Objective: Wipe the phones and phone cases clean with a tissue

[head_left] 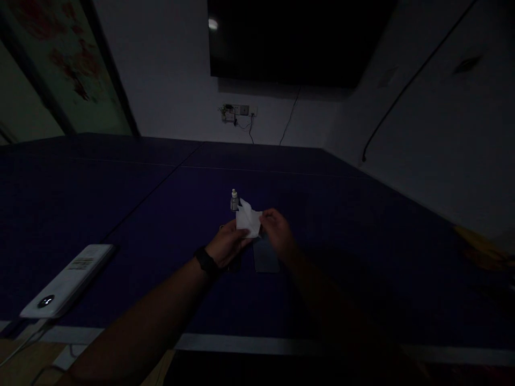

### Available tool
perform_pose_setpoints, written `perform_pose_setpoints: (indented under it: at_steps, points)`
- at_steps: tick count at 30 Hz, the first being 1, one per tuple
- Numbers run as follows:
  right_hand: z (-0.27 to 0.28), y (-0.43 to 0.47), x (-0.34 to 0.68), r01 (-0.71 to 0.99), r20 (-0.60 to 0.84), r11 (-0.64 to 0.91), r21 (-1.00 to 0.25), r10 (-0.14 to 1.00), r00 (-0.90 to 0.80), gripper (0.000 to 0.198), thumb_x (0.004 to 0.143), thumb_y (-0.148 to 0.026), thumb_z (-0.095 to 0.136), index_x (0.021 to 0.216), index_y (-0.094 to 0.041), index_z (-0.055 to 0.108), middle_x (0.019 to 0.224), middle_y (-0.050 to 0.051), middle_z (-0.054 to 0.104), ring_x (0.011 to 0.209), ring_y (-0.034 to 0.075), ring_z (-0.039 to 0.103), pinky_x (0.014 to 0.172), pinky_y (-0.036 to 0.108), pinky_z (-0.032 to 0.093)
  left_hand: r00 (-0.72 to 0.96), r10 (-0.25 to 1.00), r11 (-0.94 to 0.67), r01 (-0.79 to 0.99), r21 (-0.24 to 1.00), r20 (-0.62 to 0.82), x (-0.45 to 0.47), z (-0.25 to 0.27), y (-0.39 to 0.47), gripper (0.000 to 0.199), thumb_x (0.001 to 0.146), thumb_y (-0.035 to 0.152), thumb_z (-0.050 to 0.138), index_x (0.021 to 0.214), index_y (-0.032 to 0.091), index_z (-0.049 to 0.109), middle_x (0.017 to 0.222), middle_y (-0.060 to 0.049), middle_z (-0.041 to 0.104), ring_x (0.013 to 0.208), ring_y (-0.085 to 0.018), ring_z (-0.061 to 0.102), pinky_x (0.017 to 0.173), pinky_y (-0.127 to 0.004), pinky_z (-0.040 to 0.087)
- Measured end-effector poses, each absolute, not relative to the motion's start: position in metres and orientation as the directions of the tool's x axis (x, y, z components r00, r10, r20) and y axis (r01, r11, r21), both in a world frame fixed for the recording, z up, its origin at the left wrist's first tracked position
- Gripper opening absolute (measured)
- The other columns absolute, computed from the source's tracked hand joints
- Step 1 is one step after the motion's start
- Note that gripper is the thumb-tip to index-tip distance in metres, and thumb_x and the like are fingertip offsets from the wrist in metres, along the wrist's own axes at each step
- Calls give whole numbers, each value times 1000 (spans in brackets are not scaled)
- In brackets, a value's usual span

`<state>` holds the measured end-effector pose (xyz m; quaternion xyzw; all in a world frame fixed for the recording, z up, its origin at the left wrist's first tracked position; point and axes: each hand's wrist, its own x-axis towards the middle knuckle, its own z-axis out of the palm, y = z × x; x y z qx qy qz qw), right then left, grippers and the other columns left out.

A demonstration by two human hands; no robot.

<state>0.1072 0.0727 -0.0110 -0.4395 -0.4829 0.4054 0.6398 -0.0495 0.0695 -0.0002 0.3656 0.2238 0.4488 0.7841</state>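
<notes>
My left hand (229,244), with a dark watch on its wrist, grips a folded white tissue (249,221) by its lower left side, thumb across the front. At the tissue's right edge, my right hand (277,229) pinches it between thumb and fingers. One corner of the tissue sticks up loosely. Just behind it, a small clear bottle (234,202) with a white cap stands upright on the table. Below the hands lies a flat grey rectangular thing (266,258), its far end hidden by them. Another dark object beside it is too dim to make out.
A white power bank (68,280) with a cable plugged in lies at the left of the blue table (161,305). Something yellow (483,249) is at the right edge. A large dark screen (298,43) hangs on the wall above sockets and cords. The room is dim.
</notes>
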Motion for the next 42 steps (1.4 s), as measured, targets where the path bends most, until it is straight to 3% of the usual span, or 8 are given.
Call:
perform_pose_setpoints:
  at_steps: [2, 7, 11, 18, 26, 33, 38, 42]
  points:
    - [-12, 77, 114, -208, 184, 246, -947, 943, 278, 12, 76, -34, 65, 76, -25, 57, 66, -5, 64, 61, 14, 62, 56, 24, 50, 472, 879, 355, -566, 744, -61, -50, 1, 71, 45, 74, -2, 59, 117, 10, 67, 127, -16, 70, 115, -24, 68, 110, -39, 49]
    - [-11, 79, 129, -451, 3, 164, -877, 942, 337, 10, 81, -34, 53, 82, -25, 58, 84, 4, 74, 84, 22, 73, 71, 37, 62, 438, 890, 406, -632, 660, -128, -52, 6, 72, 54, 75, -1, 51, 126, 7, 63, 127, -17, 70, 113, -27, 69, 105, -41, 54]
    - [-12, 77, 125, -542, -66, 128, -830, 944, 324, 14, 87, -37, 56, 90, -24, 62, 97, 7, 76, 99, 27, 73, 79, 45, 63, 435, 889, 423, -657, 623, -144, -53, 8, 73, 42, 85, 6, 54, 126, 9, 63, 126, -17, 70, 110, -27, 71, 99, -42, 58]
    - [-21, 80, 120, -520, -98, 122, -845, 922, 376, 20, 74, -10, 74, 91, -19, 68, 93, 6, 77, 91, 25, 75, 82, 44, 64, 284, 934, 348, -584, 734, -217, -50, -3, 76, 23, 91, 12, 62, 113, 9, 68, 115, -18, 74, 96, -22, 74, 84, -31, 63]
    - [-21, 83, 131, -472, -119, 86, -878, 914, 387, 21, 77, -9, 73, 94, -20, 70, 93, 8, 78, 93, 25, 76, 80, 43, 65, 263, 943, 325, -601, 730, -204, -53, -10, 85, 20, 89, 6, 60, 105, 9, 70, 108, -16, 76, 97, -22, 74, 90, -33, 60]
    - [-14, 82, 136, -463, -149, 33, -886, 925, 351, 15, 81, -10, 72, 93, -19, 72, 96, 8, 79, 89, 22, 76, 80, 38, 65, 336, 926, 348, -579, 737, -174, -55, 0, 86, 29, 77, -8, 58, 97, 7, 72, 94, -13, 78, 79, -16, 74, 77, -23, 58]
    - [-13, 81, 140, -440, -153, 3, -898, 935, 319, 8, 84, -18, 73, 93, -17, 73, 92, 10, 80, 87, 22, 76, 76, 34, 65, 339, 924, 353, -576, 737, -178, -57, -2, 85, 11, 87, 10, 66, 96, 7, 72, 88, -12, 77, 70, -14, 71, 74, -23, 58]
    - [-13, 82, 141, -386, -137, 2, -923, 934, 331, 11, 82, -18, 76, 92, -17, 72, 85, 8, 79, 82, 22, 76, 70, 32, 64, 329, 928, 344, -576, 741, -175, -58, -6, 86, 11, 88, 9, 65, 97, 7, 72, 92, -13, 78, 72, -15, 72, 77, -25, 59]
